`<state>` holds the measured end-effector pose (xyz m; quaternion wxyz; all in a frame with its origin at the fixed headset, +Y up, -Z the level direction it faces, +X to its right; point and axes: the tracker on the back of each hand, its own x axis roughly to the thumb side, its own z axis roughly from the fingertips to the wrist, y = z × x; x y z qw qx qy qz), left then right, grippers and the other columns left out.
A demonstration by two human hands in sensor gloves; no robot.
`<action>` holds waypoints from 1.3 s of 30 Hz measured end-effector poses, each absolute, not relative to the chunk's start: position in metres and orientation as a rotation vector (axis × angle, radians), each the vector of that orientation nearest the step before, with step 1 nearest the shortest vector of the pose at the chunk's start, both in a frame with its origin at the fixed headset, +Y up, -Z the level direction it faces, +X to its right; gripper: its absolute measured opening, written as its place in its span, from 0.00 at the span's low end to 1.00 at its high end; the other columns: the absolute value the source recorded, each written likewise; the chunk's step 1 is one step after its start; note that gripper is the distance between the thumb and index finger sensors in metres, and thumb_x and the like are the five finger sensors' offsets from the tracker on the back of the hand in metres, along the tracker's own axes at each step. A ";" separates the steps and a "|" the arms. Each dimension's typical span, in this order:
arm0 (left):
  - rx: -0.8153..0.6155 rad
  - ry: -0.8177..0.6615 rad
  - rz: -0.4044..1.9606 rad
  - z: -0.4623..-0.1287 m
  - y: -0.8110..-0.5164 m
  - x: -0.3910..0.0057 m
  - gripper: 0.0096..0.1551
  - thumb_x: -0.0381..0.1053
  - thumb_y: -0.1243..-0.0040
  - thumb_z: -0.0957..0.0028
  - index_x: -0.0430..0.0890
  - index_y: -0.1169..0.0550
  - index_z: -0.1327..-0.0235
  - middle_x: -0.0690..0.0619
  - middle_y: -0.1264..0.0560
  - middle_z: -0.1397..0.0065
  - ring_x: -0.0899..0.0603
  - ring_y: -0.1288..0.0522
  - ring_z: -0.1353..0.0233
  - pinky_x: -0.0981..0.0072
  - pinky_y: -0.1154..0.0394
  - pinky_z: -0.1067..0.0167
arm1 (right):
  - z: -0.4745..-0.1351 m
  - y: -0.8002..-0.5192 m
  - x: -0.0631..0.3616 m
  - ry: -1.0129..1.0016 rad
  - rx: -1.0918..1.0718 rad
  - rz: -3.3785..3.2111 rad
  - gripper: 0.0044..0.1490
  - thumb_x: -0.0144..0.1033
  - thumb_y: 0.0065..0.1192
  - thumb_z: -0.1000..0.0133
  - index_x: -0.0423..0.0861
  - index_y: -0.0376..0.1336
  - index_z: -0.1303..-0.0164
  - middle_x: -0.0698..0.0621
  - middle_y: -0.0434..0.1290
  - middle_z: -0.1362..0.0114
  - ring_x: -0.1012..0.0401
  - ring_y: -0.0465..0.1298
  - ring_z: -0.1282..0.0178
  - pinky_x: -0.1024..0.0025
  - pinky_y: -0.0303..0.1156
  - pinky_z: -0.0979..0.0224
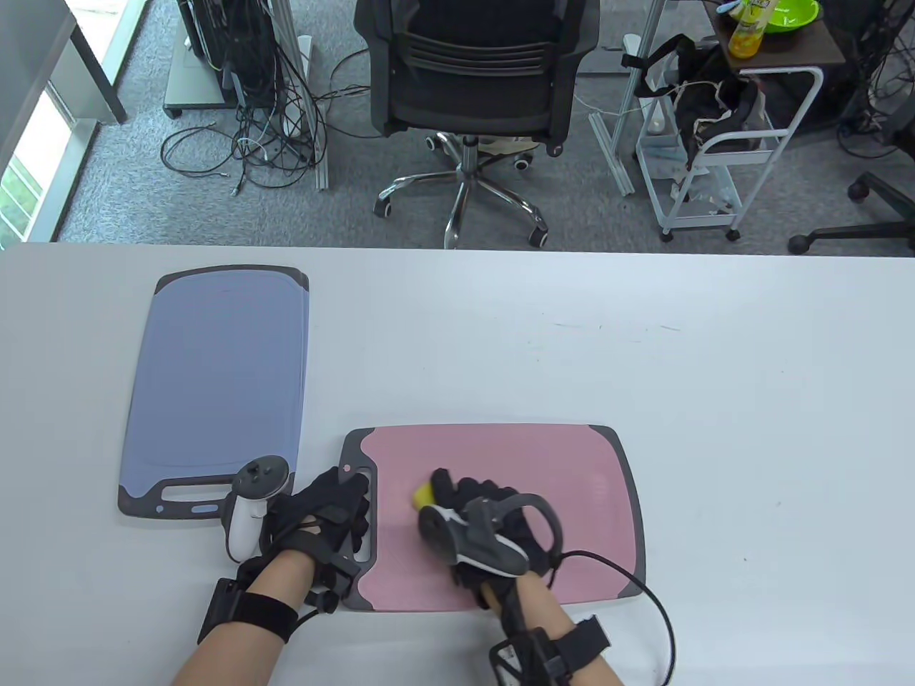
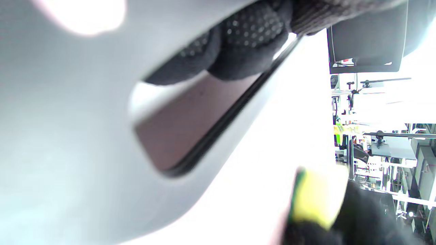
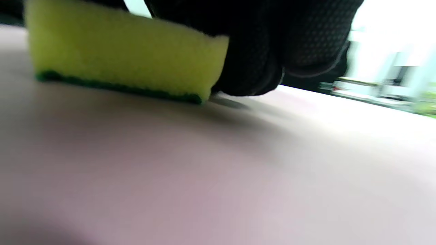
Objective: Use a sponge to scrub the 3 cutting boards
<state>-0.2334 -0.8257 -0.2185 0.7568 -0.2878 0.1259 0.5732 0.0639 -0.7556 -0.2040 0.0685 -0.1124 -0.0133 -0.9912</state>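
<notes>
A pink cutting board (image 1: 572, 486) with a grey rim lies near the table's front edge. My right hand (image 1: 457, 500) grips a yellow sponge (image 1: 424, 493) on the board's left half. In the right wrist view the sponge (image 3: 119, 54) sits green side down on the pink surface (image 3: 204, 170), with my fingers (image 3: 272, 51) curled over it. My left hand (image 1: 336, 507) holds the board's grey handle end, and its fingertips (image 2: 245, 44) curl into the handle slot. A blue cutting board (image 1: 221, 371) lies flat to the left, untouched. The sponge (image 2: 313, 197) also shows in the left wrist view.
The white table (image 1: 643, 343) stretches out behind and to the right of the pink board. Beyond its far edge stand an office chair (image 1: 472, 78), a white cart (image 1: 715, 157) and floor cables (image 1: 271, 136). A cable (image 1: 643, 586) runs from my right wrist.
</notes>
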 end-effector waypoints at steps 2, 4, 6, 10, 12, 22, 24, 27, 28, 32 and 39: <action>-0.622 0.274 1.246 -0.218 -0.826 -0.233 0.27 0.65 0.44 0.36 0.49 0.29 0.35 0.61 0.19 0.49 0.60 0.15 0.59 0.71 0.10 0.60 | -0.204 -0.762 0.125 -0.058 -0.058 -3.043 0.43 0.60 0.57 0.45 0.48 0.59 0.23 0.46 0.75 0.38 0.54 0.77 0.47 0.53 0.74 0.39; -0.626 0.278 1.250 -0.219 -0.827 -0.234 0.27 0.65 0.44 0.36 0.49 0.29 0.35 0.61 0.19 0.49 0.60 0.15 0.59 0.71 0.10 0.60 | -0.200 -0.769 0.181 -0.133 0.303 -3.085 0.43 0.58 0.57 0.44 0.46 0.59 0.23 0.44 0.74 0.38 0.52 0.77 0.46 0.51 0.73 0.39; -0.627 0.281 1.248 -0.219 -0.827 -0.233 0.27 0.65 0.44 0.36 0.49 0.29 0.34 0.61 0.19 0.49 0.60 0.15 0.59 0.71 0.10 0.60 | -0.197 -0.770 0.205 -0.129 0.446 -3.130 0.43 0.56 0.61 0.44 0.45 0.60 0.23 0.42 0.73 0.38 0.50 0.76 0.46 0.49 0.72 0.39; -0.619 0.280 1.244 -0.218 -0.827 -0.233 0.27 0.65 0.44 0.36 0.48 0.29 0.34 0.61 0.19 0.49 0.60 0.15 0.59 0.71 0.10 0.60 | -0.203 -0.768 0.171 -0.139 0.273 -3.045 0.43 0.57 0.58 0.44 0.43 0.60 0.23 0.43 0.74 0.38 0.51 0.77 0.46 0.51 0.73 0.39; -0.619 0.281 1.242 -0.218 -0.827 -0.233 0.27 0.65 0.44 0.36 0.48 0.29 0.34 0.61 0.19 0.49 0.60 0.15 0.59 0.71 0.10 0.60 | -0.204 -0.765 0.127 -0.120 0.073 -3.124 0.44 0.58 0.57 0.44 0.42 0.59 0.23 0.42 0.74 0.39 0.52 0.77 0.47 0.51 0.73 0.39; -0.624 0.290 1.259 -0.217 -0.827 -0.235 0.27 0.65 0.44 0.36 0.48 0.29 0.35 0.61 0.19 0.49 0.60 0.15 0.59 0.71 0.10 0.60 | -0.157 -0.750 -0.057 0.060 -0.946 -2.866 0.45 0.62 0.53 0.45 0.44 0.59 0.24 0.46 0.74 0.39 0.55 0.78 0.47 0.54 0.74 0.39; -0.622 0.289 1.254 -0.217 -0.827 -0.235 0.27 0.65 0.44 0.36 0.48 0.29 0.35 0.61 0.19 0.49 0.60 0.15 0.59 0.71 0.10 0.60 | -0.164 -0.751 -0.033 0.065 -0.884 -2.949 0.44 0.61 0.56 0.46 0.48 0.59 0.23 0.47 0.74 0.39 0.55 0.78 0.47 0.54 0.74 0.40; -0.624 0.291 1.254 -0.217 -0.828 -0.235 0.27 0.65 0.44 0.36 0.48 0.29 0.35 0.61 0.19 0.49 0.60 0.15 0.59 0.71 0.10 0.60 | -0.179 -0.756 0.040 -0.058 -0.495 -2.986 0.43 0.59 0.56 0.45 0.48 0.58 0.23 0.46 0.74 0.38 0.54 0.78 0.47 0.53 0.74 0.39; -0.623 0.291 1.250 -0.217 -0.828 -0.235 0.27 0.65 0.44 0.36 0.48 0.29 0.35 0.61 0.19 0.49 0.60 0.15 0.59 0.71 0.10 0.60 | -0.182 -0.758 0.073 -0.064 -0.356 -2.984 0.43 0.59 0.56 0.45 0.48 0.58 0.23 0.47 0.74 0.38 0.54 0.78 0.47 0.53 0.74 0.39; -0.621 0.294 1.242 -0.217 -0.828 -0.235 0.27 0.65 0.44 0.36 0.48 0.29 0.34 0.61 0.19 0.49 0.60 0.15 0.59 0.71 0.10 0.60 | -0.178 -0.771 0.189 -0.130 0.213 -3.020 0.43 0.58 0.56 0.45 0.46 0.60 0.23 0.46 0.74 0.38 0.53 0.78 0.47 0.52 0.74 0.40; -0.624 0.296 1.236 -0.218 -0.829 -0.234 0.28 0.65 0.44 0.35 0.48 0.29 0.34 0.61 0.19 0.49 0.61 0.15 0.59 0.71 0.10 0.60 | -0.180 -0.769 0.188 -0.081 0.191 -3.055 0.44 0.59 0.58 0.45 0.43 0.61 0.25 0.44 0.75 0.40 0.53 0.79 0.49 0.53 0.75 0.41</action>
